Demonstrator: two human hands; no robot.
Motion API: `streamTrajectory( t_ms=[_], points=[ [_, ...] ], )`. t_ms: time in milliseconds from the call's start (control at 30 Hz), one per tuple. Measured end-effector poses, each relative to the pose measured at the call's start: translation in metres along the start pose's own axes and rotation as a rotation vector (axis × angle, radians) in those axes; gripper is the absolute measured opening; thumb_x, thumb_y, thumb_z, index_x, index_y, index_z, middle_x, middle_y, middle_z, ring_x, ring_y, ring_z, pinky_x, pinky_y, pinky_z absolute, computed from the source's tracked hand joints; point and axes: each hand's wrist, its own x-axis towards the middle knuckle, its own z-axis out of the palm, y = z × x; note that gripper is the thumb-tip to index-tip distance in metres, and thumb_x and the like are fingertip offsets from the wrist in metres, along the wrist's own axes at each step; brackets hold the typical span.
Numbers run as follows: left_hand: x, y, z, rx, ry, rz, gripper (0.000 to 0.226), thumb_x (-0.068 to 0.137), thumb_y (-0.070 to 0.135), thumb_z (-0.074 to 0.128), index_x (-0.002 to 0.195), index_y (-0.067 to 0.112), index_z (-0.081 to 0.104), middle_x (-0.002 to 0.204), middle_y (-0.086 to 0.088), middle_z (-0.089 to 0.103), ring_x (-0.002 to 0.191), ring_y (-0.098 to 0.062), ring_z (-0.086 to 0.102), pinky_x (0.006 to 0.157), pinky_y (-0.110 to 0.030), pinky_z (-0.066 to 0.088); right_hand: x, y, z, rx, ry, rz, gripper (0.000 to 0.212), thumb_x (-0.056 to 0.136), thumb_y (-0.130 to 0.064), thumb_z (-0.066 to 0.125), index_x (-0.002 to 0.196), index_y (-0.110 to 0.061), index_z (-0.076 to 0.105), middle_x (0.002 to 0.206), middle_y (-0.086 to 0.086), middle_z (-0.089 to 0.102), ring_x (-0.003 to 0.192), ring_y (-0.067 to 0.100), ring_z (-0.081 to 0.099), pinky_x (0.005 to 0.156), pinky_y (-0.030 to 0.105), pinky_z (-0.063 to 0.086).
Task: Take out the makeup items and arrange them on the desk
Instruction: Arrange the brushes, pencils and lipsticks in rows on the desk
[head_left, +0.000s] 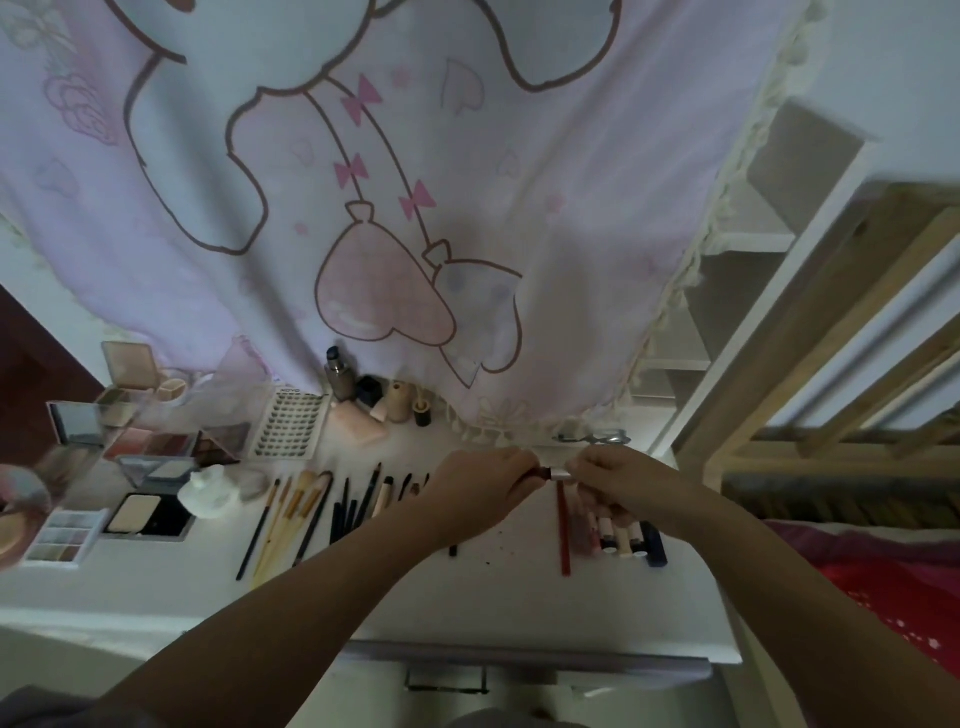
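White worktop under us carries most of the makeup already: palettes at the left, brushes in a fanned row in the middle, tubes and a red pencil at the right, bottles at the back against the pink curtain. We hold a small lipstick above the far edge, between both hands. Our left hand pinches its dark red end; our right hand pinches the silvery end, each grip clamped on it. We judge the two-handed hold serves to cap or check it before laying it down. Like lies with like, so it probably belongs beside the tubes, which lie side by side just under our right hand.
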Motion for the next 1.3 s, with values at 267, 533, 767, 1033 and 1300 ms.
streamTrajectory(
  t_ms=[267, 533, 767, 1033, 1300],
  points=[
    [0.003, -0.002, 0.008, 0.014, -0.002, -0.021, 0.032, 0.099, 0.042, 0.033, 0.109, 0.020, 0.054, 0.094, 0.001, 0.059, 0.069, -0.018, 0.052, 0.059, -0.033, 0.041, 0.005, 0.000, -0.006, -0.050, -0.059, 0.002, 0.025, 0.094, -0.036, 0.051, 0.077, -0.021, 0.060, 0.060, -0.005, 0.057, 0.050, 0.005, 0.050, 0.044, 0.017, 0.039],
    [0.003, -0.012, 0.010, 0.034, -0.027, -0.028, 0.030, 0.099, 0.042, 0.032, 0.108, 0.020, 0.051, 0.093, 0.003, 0.057, 0.065, -0.013, 0.044, 0.056, -0.028, 0.033, 0.013, -0.003, -0.005, 0.008, -0.119, 0.005, 0.019, 0.095, -0.031, 0.051, 0.087, -0.017, 0.059, 0.059, -0.005, 0.059, 0.056, 0.012, 0.049, 0.045, 0.020, 0.040],
    [0.000, -0.022, 0.017, -0.017, -0.038, -0.040, 0.030, 0.099, 0.041, 0.032, 0.109, 0.021, 0.051, 0.093, 0.003, 0.057, 0.069, -0.019, 0.054, 0.060, -0.035, 0.044, 0.023, 0.002, -0.003, -0.047, -0.066, -0.009, 0.019, 0.090, -0.036, 0.060, 0.077, -0.022, 0.063, 0.062, -0.005, 0.063, 0.051, 0.006, 0.054, 0.045, 0.018, 0.040],
    [-0.007, -0.047, 0.047, -0.196, -0.260, -0.143, 0.019, 0.100, 0.034, 0.033, 0.104, 0.025, 0.050, 0.085, 0.008, 0.052, 0.073, -0.012, 0.049, 0.062, -0.028, 0.040, 0.025, 0.034, -0.027, -0.131, -0.039, 0.095, 0.008, 0.093, -0.024, 0.056, 0.089, -0.017, 0.056, 0.077, -0.001, 0.065, 0.059, 0.003, 0.057, 0.052, 0.017, 0.044],
    [-0.009, -0.067, 0.072, -0.510, -0.265, -0.574, 0.017, 0.097, 0.031, 0.043, 0.100, 0.019, 0.054, 0.089, 0.004, 0.066, 0.071, -0.006, 0.057, 0.060, -0.021, 0.042, 0.024, 0.071, -0.015, 0.118, 0.087, 0.271, 0.022, 0.094, -0.036, 0.053, 0.100, -0.015, 0.056, 0.081, 0.002, 0.072, 0.069, 0.012, 0.067, 0.053, 0.023, 0.048]
  ],
)
